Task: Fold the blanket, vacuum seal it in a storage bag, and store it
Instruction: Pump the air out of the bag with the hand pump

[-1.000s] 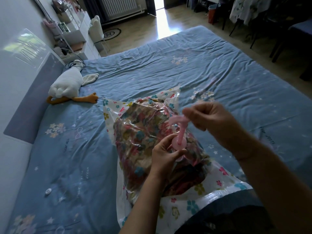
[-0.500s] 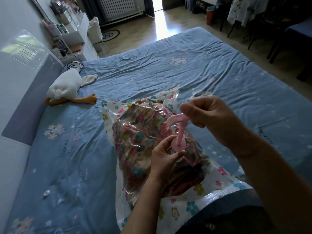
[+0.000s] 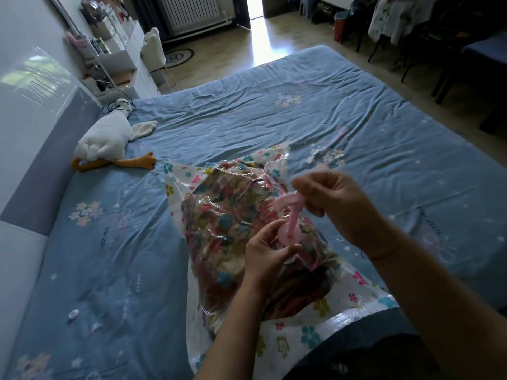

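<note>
- Head view, hands: the left hand [image 3: 267, 250] comes up from the bottom centre of the frame, with thumb and fingers curled round the round base of a pink pump [image 3: 292, 218].
- The right hand [image 3: 333, 198] reaches in from the lower right and sits higher. Its fingers are clenched on the pump's crossbar handle. That handle is blurred, so the exact grip is hard to read.
- The pump stands roughly upright between the two hands, its base pressed against the top of the bag.
- Head view, surface and room: a wide bed [image 3: 274, 119] with a blue flower-print sheet fills most of the frame.
- A white plush goose [image 3: 107, 141] with orange feet lies at centre left, near the grey headboard [image 3: 41, 160].
- A small round cap [image 3: 73, 314] lies alone on the sheet at lower left.
- Beyond the bed there is a wooden floor, with a radiator [image 3: 189, 9] at the top and a white chair [image 3: 155, 48] at upper left.
- Head view, container: a clear storage bag [image 3: 178, 176] with flowered white edges lies in the middle of the bed, running towards the bottom of the frame.
- The folded floral blanket [image 3: 227, 223] is inside the bag, bulging under the plastic.
</note>
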The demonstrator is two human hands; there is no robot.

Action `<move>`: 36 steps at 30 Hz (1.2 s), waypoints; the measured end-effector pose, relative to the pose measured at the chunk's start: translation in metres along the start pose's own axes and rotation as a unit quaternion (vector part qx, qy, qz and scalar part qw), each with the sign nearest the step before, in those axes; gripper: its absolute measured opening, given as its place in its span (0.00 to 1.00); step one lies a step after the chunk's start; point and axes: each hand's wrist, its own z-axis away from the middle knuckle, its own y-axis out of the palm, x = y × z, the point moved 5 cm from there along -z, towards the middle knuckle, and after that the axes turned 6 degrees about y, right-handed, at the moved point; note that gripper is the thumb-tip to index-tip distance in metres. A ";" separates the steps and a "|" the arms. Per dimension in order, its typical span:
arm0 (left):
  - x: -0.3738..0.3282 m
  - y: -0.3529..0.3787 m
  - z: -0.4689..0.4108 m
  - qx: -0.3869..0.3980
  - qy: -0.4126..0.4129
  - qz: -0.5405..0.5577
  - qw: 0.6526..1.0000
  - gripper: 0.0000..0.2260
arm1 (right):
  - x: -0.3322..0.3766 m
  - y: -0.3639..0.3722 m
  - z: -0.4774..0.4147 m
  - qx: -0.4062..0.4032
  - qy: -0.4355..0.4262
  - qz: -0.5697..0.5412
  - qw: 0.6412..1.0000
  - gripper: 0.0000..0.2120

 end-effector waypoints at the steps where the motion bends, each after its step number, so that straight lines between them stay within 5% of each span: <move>1: -0.001 0.001 0.001 0.001 0.000 0.001 1.000 0.26 | -0.021 -0.002 0.001 -0.010 0.037 0.064 0.997 0.15; 5: -0.003 0.002 0.003 0.013 0.024 -0.012 1.000 0.24 | -0.071 -0.010 0.007 -0.018 0.165 0.268 0.949 0.20; 10: -0.007 -0.001 0.002 -0.001 0.014 0.001 1.000 0.25 | 0.017 0.005 0.004 0.030 -0.009 0.011 0.999 0.16; 12: -0.005 0.000 0.002 0.001 0.011 -0.002 1.000 0.26 | 0.008 0.003 0.003 0.031 -0.003 -0.015 0.999 0.15; 16: -0.007 0.004 0.007 0.018 0.022 -0.017 0.999 0.22 | -0.070 -0.008 0.012 -0.016 0.151 0.227 0.962 0.25; 18: -0.009 0.003 0.008 0.014 0.030 -0.020 0.999 0.22 | -0.068 -0.009 0.013 -0.015 0.138 0.260 0.956 0.23; 24: -0.006 0.000 0.004 0.004 0.017 -0.014 1.000 0.25 | 0.014 -0.002 0.005 0.038 -0.014 -0.045 0.998 0.15; 29: -0.008 0.005 0.006 0.015 0.030 -0.023 0.999 0.22 | -0.072 -0.012 0.011 -0.023 0.141 0.225 0.964 0.18; 31: -0.008 0.003 0.005 0.012 0.032 -0.021 0.999 0.22 | -0.065 -0.009 0.011 -0.026 0.126 0.245 0.961 0.20; 36: -0.006 0.000 0.000 0.006 0.008 0.007 1.000 0.25 | 0.025 0.003 0.002 0.028 -0.020 0.002 0.999 0.16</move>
